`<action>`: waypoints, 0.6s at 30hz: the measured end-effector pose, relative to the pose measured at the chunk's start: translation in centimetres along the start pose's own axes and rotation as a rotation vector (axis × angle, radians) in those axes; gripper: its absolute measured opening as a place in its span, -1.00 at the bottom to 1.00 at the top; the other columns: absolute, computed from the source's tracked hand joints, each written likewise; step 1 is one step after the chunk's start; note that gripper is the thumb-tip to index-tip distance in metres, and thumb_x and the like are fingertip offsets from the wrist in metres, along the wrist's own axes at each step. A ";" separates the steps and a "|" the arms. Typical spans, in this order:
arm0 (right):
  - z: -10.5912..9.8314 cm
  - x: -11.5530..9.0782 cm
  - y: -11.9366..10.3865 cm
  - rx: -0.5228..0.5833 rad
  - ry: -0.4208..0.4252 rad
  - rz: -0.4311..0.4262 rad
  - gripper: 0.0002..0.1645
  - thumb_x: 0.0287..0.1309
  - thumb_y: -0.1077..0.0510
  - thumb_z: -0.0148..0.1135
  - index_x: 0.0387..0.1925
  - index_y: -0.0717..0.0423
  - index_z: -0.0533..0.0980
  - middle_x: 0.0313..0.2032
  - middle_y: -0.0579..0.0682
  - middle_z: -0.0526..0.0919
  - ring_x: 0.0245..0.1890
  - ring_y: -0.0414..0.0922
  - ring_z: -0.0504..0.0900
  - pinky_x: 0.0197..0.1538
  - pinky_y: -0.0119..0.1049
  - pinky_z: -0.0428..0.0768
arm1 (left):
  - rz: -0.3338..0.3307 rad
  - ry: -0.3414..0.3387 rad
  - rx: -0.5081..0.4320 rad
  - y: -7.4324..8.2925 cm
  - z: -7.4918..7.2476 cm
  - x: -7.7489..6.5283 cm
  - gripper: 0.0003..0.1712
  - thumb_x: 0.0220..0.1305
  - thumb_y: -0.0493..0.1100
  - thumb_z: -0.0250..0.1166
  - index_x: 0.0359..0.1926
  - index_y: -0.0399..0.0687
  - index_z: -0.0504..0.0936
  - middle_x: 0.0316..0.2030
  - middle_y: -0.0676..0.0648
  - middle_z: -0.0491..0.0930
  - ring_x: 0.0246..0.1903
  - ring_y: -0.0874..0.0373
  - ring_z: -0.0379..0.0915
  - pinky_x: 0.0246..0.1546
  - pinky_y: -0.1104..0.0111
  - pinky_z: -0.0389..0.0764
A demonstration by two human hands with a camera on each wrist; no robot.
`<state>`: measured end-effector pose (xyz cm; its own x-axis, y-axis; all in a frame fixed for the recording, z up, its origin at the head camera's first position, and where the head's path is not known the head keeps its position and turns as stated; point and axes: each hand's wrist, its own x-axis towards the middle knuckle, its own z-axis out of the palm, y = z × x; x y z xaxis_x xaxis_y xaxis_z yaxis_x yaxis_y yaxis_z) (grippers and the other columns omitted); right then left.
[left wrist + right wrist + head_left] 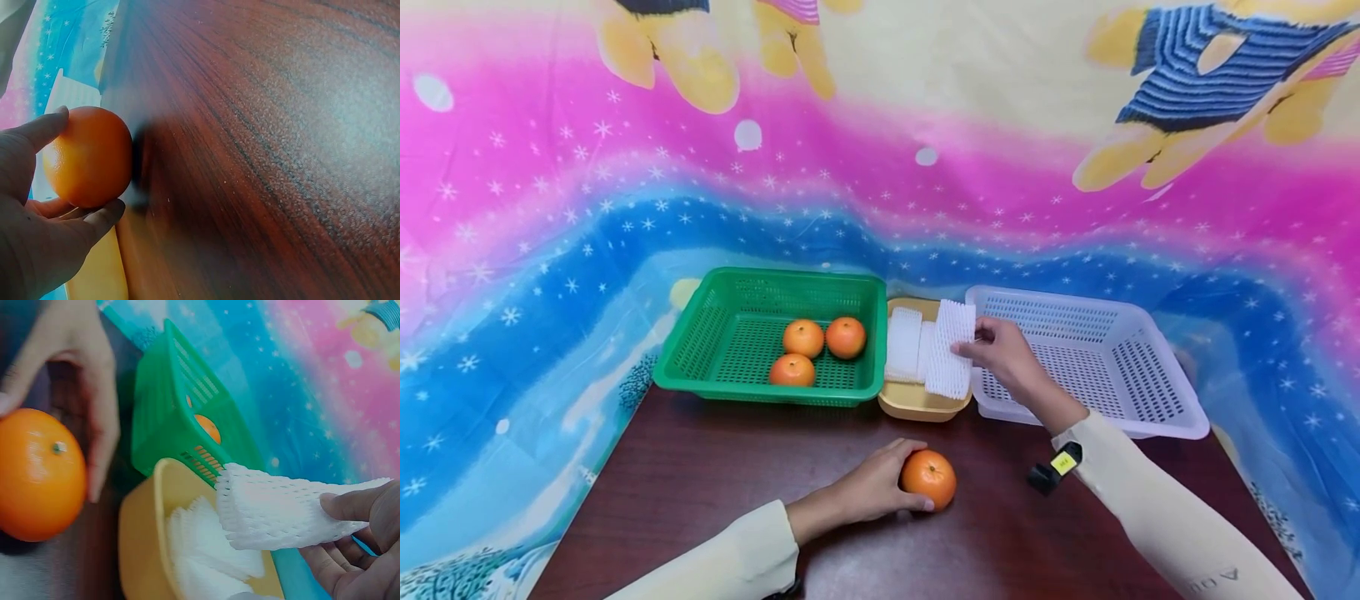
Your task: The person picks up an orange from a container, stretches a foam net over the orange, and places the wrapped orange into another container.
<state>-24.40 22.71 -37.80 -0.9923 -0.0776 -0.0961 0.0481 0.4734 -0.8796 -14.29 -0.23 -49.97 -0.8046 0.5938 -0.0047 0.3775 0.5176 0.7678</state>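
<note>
My left hand [880, 487] grips an orange [928, 478] that rests on the dark wooden table [700, 500]; thumb and fingers curl round the orange [90, 156]. My right hand [1003, 350] pinches a white foam net sleeve [950, 358] and holds it over the yellow tray [917, 407], where more white sleeves [904, 343] lie. In the right wrist view the held sleeve [281, 509] hangs above the tray [140, 537], with the orange [37, 475] at the left.
A green basket [700, 333] at the back left holds three oranges [805, 337]. A white basket [1150, 400] stands at the back right. A colourful printed cloth [880, 167] hangs behind and drapes the table's sides.
</note>
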 end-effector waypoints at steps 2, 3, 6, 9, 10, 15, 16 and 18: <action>0.0 -0.8 0.2 0.012 -0.004 -0.003 -0.58 0.24 0.19 0.42 0.04 0.35 0.54 -0.08 0.18 0.66 -0.18 -0.16 0.63 -0.10 -0.30 0.71 | -0.007 0.000 -0.009 0.0 0.0 0.0 -0.05 0.07 0.15 0.58 0.39 -0.16 0.43 0.27 -0.04 0.53 0.23 0.12 0.48 0.31 0.25 0.49; 0.0 -1.2 0.3 0.020 -0.006 -0.007 -0.56 0.24 0.19 0.42 0.05 0.36 0.54 -0.07 0.18 0.66 -0.18 -0.17 0.64 -0.11 -0.31 0.71 | -0.007 0.001 -0.009 0.0 0.0 0.0 -0.05 0.07 0.15 0.58 0.38 -0.16 0.43 0.28 -0.05 0.52 0.23 0.11 0.48 0.31 0.24 0.50; 0.1 -2.3 0.5 0.037 -0.007 -0.005 -0.54 0.23 0.18 0.43 0.06 0.35 0.53 -0.06 0.18 0.67 -0.20 -0.20 0.64 -0.12 -0.29 0.71 | -0.022 -0.002 -0.014 0.1 0.0 0.0 -0.06 0.09 0.17 0.56 0.39 -0.15 0.43 0.32 -0.05 0.50 0.26 0.08 0.46 0.32 0.22 0.49; 0.1 -3.4 0.7 0.045 -0.010 -0.015 -0.51 0.23 0.18 0.44 0.09 0.37 0.52 -0.05 0.19 0.68 -0.21 -0.22 0.64 -0.11 -0.28 0.70 | -0.026 -0.001 -0.009 0.2 0.0 0.0 -0.08 0.13 0.19 0.53 0.38 -0.16 0.43 0.33 -0.06 0.49 0.27 0.06 0.46 0.32 0.19 0.50; 0.1 -3.8 0.7 0.048 -0.011 -0.013 -0.51 0.23 0.18 0.44 0.09 0.37 0.52 -0.04 0.20 0.68 -0.20 -0.23 0.64 -0.10 -0.29 0.70 | -0.030 -0.002 -0.011 0.3 0.0 0.0 -0.08 0.14 0.19 0.51 0.39 -0.16 0.42 0.33 -0.06 0.49 0.27 0.06 0.46 0.33 0.19 0.49; 0.4 -5.6 1.0 0.056 -0.004 -0.040 -0.48 0.20 0.20 0.46 0.12 0.37 0.52 0.00 0.25 0.69 -0.16 -0.23 0.66 -0.10 -0.42 0.68 | -0.020 0.014 -0.020 0.4 0.0 0.0 -0.14 0.22 0.19 0.47 0.37 -0.21 0.44 0.27 -0.08 0.53 0.24 0.06 0.48 0.30 0.20 0.51; 0.5 -5.9 1.0 0.053 0.003 -0.049 -0.48 0.19 0.20 0.47 0.11 0.37 0.52 0.00 0.26 0.69 -0.15 -0.23 0.67 -0.11 -0.43 0.68 | -0.018 0.021 -0.031 0.4 -0.1 0.0 -0.15 0.24 0.19 0.45 0.37 -0.21 0.43 0.26 -0.09 0.53 0.24 0.05 0.48 0.31 0.19 0.50; 0.7 -6.6 1.0 0.040 0.023 -0.068 -0.47 0.17 0.20 0.49 0.11 0.36 0.54 0.00 0.27 0.70 -0.10 -0.17 0.67 -0.12 -0.45 0.66 | -0.005 0.050 -0.054 0.4 -0.3 -0.1 -0.18 0.28 0.18 0.42 0.37 -0.22 0.43 0.26 -0.10 0.51 0.25 0.03 0.47 0.32 0.16 0.49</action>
<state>-17.67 23.10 -38.41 -0.9958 -0.0881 -0.0248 -0.0158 0.4323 -0.9016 -14.20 -0.27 -49.42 -0.8289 0.5589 0.0225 0.3492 0.4856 0.8014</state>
